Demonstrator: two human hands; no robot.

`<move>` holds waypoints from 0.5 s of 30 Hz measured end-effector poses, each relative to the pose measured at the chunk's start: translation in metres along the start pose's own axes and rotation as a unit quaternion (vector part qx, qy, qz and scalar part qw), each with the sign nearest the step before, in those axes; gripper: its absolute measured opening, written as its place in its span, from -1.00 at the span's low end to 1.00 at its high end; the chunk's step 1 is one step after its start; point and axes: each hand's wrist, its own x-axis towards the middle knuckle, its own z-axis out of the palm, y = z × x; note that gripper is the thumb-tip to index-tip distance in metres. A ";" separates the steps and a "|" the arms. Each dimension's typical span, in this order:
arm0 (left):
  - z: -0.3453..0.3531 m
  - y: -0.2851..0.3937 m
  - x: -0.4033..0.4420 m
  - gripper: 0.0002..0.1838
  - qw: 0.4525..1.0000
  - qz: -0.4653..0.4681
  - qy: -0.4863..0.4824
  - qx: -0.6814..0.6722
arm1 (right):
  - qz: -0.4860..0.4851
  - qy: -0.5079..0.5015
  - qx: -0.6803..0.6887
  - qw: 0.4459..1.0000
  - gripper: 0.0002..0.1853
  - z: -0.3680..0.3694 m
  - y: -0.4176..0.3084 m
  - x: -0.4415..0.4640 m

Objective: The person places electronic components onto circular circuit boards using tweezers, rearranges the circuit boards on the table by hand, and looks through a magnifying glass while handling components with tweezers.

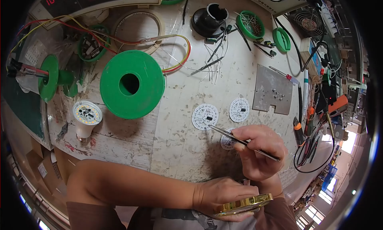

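Note:
My right hand [261,150] is closed around metal tweezers [259,151]. Their tips reach the lower edge of a round white circuit board [205,116]; whether they touch it I cannot tell. A second round board [239,109] lies to its right, and a third board [226,141] is partly hidden beneath the tweezers and fingers. Lower down, near my body, my left hand [223,194] grips a shiny gold-edged flat object [245,205], seen nearly edge-on, its kind unclear. At left, an LED bulb [87,114] without its cover shows its board.
A green spool [149,84] stands left of centre, with a tape roll [159,24] behind it. A metal plate [273,89], a screwdriver [289,77] and a utility knife [298,130] lie right. Green dishes [250,24] of parts and a lit meter [95,0] stand at the back.

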 end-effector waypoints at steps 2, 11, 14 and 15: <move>-0.001 0.002 0.001 -0.69 0.999 -0.021 -0.007 -0.022 | -0.001 -0.004 -0.004 1.000 -0.74 0.000 0.001 0.000; -0.005 0.004 0.004 -0.67 0.999 -0.030 -0.010 -0.042 | -0.001 -0.003 -0.004 1.000 -0.73 -0.001 0.005 0.001; -0.003 -0.001 0.002 -0.67 0.998 0.004 0.012 -0.066 | -0.002 -0.002 -0.003 1.000 -0.72 -0.001 0.006 0.000; -0.003 -0.001 0.002 -0.67 0.998 0.002 0.011 -0.068 | -0.003 -0.003 -0.002 1.000 -0.72 -0.001 0.007 0.001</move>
